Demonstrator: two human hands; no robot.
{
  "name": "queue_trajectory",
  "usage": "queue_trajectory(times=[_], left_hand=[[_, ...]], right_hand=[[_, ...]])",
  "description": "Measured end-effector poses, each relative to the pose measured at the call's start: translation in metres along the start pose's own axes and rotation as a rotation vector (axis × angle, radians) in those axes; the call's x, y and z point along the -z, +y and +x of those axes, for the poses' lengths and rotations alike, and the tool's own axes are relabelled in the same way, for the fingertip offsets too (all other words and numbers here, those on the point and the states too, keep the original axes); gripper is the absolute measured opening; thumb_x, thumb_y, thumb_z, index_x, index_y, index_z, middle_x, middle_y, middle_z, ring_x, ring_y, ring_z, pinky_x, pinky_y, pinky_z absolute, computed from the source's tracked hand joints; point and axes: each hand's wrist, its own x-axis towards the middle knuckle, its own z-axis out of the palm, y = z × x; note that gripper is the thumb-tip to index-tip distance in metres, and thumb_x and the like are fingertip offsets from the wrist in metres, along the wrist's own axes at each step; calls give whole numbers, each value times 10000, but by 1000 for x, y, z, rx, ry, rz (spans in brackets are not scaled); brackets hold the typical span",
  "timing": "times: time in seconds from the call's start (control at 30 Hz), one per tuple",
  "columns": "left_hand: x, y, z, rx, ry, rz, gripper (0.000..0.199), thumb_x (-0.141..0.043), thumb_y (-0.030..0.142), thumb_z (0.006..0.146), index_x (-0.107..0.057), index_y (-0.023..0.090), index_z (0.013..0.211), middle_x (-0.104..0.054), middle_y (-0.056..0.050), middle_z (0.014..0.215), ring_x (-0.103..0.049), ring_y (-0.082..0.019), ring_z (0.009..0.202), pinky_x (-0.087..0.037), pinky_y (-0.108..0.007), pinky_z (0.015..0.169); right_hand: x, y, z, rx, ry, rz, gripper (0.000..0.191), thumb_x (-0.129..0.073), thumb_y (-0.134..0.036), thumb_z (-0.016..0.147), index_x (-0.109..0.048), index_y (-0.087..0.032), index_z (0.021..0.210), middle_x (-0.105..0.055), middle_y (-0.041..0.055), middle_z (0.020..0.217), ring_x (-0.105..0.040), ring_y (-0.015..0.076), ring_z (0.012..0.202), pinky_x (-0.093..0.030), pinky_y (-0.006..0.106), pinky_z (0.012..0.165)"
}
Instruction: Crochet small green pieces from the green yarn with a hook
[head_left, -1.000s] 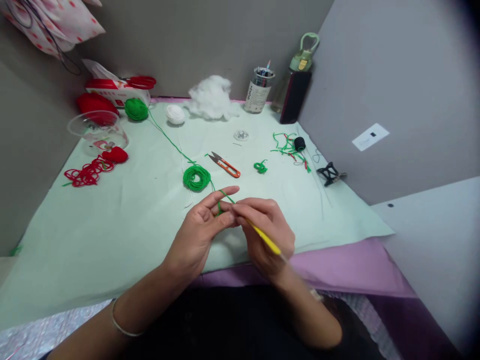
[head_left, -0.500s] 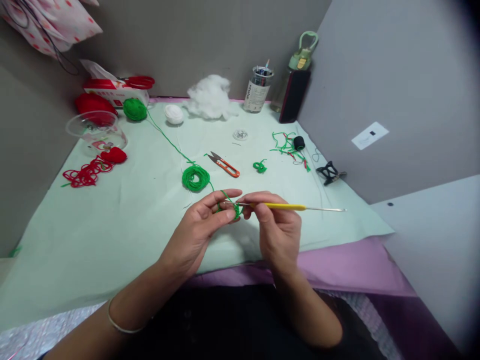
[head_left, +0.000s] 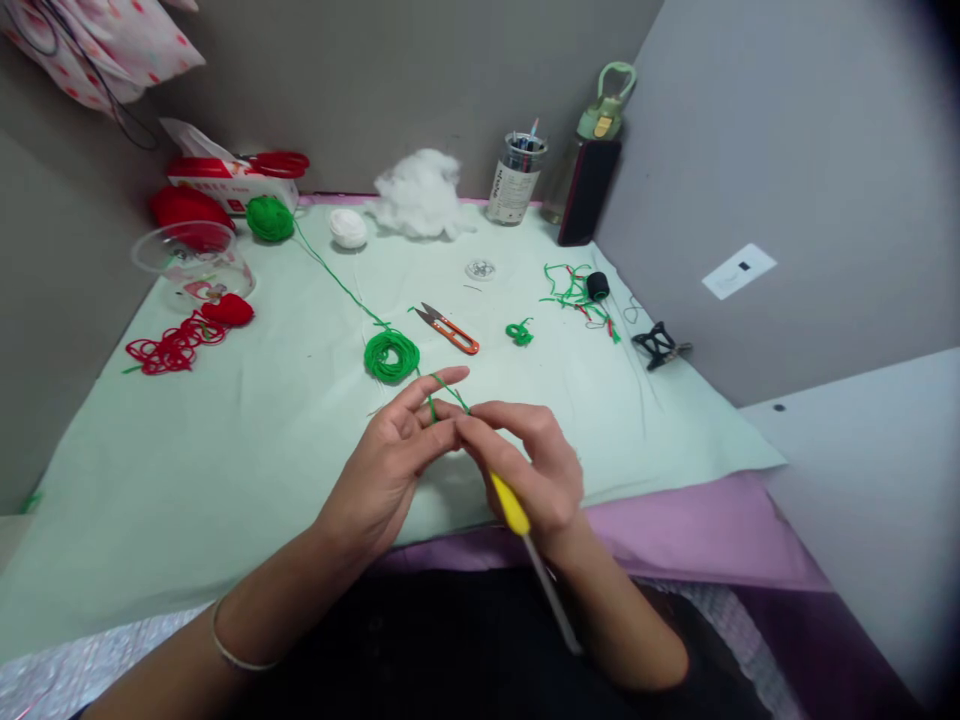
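Crochet judged under way, not finished: right hand (head_left: 529, 465) grips yellow-handled crochet hook (head_left: 512, 505), left hand (head_left: 397, 450) pinches green yarn (head_left: 451, 393), worked piece hidden, yarn coil (head_left: 391, 374) unused

Soft, diffuse light spreads over the pale green cloth (head_left: 255, 450) with faint shadows, the grey wall (head_left: 337, 90) dimmer behind. The yellow-handled hook (head_left: 511, 503) is slightly blurred, perhaps by motion. Wide-angle stretch warps the margins, and black vignetting swallows the right edge.
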Motion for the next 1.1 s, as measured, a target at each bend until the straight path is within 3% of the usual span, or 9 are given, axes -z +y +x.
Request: queue_trajectory(times=[0.13,0.27,0.37,0.5,0.63,0.73,0.87,0.97,1.1], left_hand=[[2,0,3,139,-38,-160,340,-850,189,830,-803,157,1166,-666,10,812,-593,-84,728,-565,-270,878],[-1,1,2,68,-49,-112,281,-826,177,849,-816,182,1130,-712,-10,899,-654,-117,841,-561,-299,951],[-5,-1,1,-23,-40,-4,269,-846,188,820,-827,196,1087,-754,-42,1023,-678,-169,968,-530,-306,970],[-5,-6,1,-92,30,73,342,-887,215,789,-829,213,1125,-734,-22,940,-652,-155,916,-506,-269,897],[-2,-8,6,0,16,-68,368,-880,229,806,-813,187,1165,-707,-10,864,-620,-114,801,-520,-230,834],[1,-5,9,82,-7,-170,328,-857,183,818,-822,145,1142,-653,12,813,-544,-65,671,-545,-220,827],[2,-3,10,2,40,-120,243,-846,160,820,-844,174,1062,-647,14,825,-580,-81,725,-544,-230,855],[-1,-5,7,-77,26,17,250,-855,193,821,-844,216,1070,-706,-9,921,-638,-134,895,-511,-242,907],[-1,-5,4,-82,-7,73,246,-838,230,850,-843,231,1096,-728,-24,958,-649,-162,930,-493,-291,945]], right_hand=[[-2,2,2,-190,109,225,249,-613,-123,1015,-760,-253,1167,-760,59,1050,-734,183,934,-629,330,788],[-4,4,10,-464,186,629,205,-579,-230,1056,-779,-269,1058,-753,24,941,-690,152,756,-592,311,674],[-7,2,12,-461,131,642,171,-625,-238,1036,-792,-268,1060,-784,36,988,-730,175,873,-616,322,740],[-9,-1,5,-332,115,422,250,-625,-161,1019,-774,-295,1170,-786,38,1020,-742,188,919,-638,344,773],[-8,1,-1,-160,76,157,346,-681,-105,964,-773,-309,1228,-773,68,1126,-745,211,990,-642,359,817],[-5,5,2,-273,122,272,256,-651,-136,992,-789,-283,1151,-775,56,1028,-738,198,918,-630,359,794],[-4,6,10,-535,217,609,171,-616,-265,1040,-786,-261,1033,-738,23,896,-673,149,709,-580,319,664],[-6,6,12,-532,147,660,149,-656,-302,1021,-795,-254,1001,-764,30,938,-687,155,771,-586,316,707],[-8,8,11,-574,134,700,142,-651,-302,1027,-785,-255,1028,-789,24,960,-699,144,776,-598,304,732]])
